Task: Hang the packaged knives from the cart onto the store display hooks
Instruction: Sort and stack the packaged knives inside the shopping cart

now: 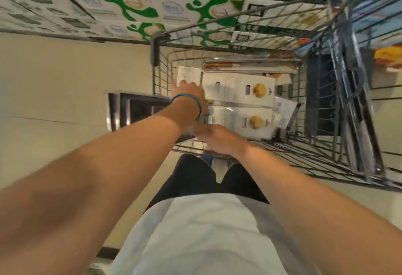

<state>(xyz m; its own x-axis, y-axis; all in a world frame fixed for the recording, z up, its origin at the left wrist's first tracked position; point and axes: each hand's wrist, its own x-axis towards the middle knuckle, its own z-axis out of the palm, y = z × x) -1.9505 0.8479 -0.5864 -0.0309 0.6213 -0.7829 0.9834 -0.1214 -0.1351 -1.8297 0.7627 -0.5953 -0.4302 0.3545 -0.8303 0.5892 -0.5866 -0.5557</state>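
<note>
One wire cart (154, 50) holds two matching white knife packs (235, 88), plus others uncountable.

fingers of right hand (217, 138) blurred — hold unclear; left hand (188, 94) hides its grip; cart (345, 104) bars smeared.

Packaged knives (239, 88) lie side by side in the cart (155, 50), with more packs behind them at its far wall. The left hand (189, 93) is inside at the cart's left end, the right hand (215, 138) at its near rim. Stacked cartons (130, 2) stand beyond the cart
</note>
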